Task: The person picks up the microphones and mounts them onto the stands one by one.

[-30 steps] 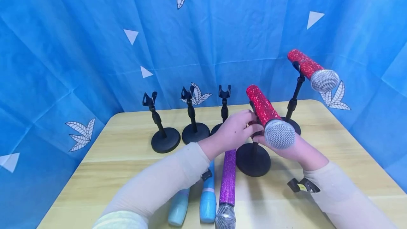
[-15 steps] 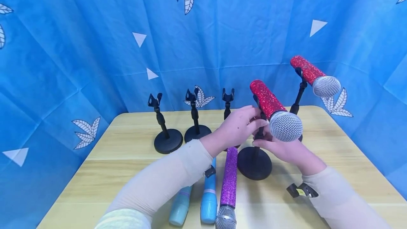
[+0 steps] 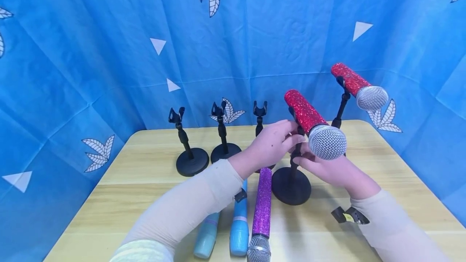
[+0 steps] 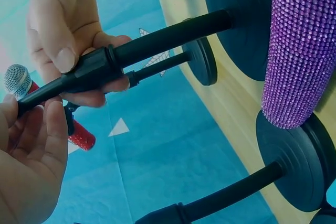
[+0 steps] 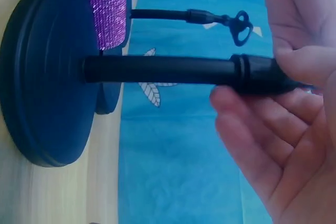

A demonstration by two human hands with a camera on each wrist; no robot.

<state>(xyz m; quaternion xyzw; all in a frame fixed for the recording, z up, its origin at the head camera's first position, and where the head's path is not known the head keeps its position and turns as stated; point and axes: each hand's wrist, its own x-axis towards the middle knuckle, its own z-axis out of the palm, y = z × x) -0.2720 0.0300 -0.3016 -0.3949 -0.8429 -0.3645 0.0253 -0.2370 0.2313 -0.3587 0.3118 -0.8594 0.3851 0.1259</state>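
Observation:
Both hands are on one black desktop microphone stand [image 3: 291,187] at the right of the table. A glittery red microphone [image 3: 306,112] with a silver mesh head rests tilted in its clip. My left hand [image 3: 271,142] pinches the thin upper rod just under the clip, as the left wrist view shows. Lower down, my right hand [image 3: 333,171] grips the thicker collar [image 4: 92,69] of the pole, thumb on one side and fingers on the other. The round base [image 5: 47,72] stands on the table.
Behind at right, another red microphone [image 3: 351,80] sits on its stand. Several black stands with bare clips, such as the leftmost stand [image 3: 191,161], line the back. A purple microphone [image 3: 263,205] and two blue microphones, one brighter blue microphone [image 3: 239,229], lie in front, below the left forearm.
Over the last second the held stand's red microphone has risen higher above its base, the hands staying on the pole. The right thumb has shifted slightly; the head view has tilted a little.

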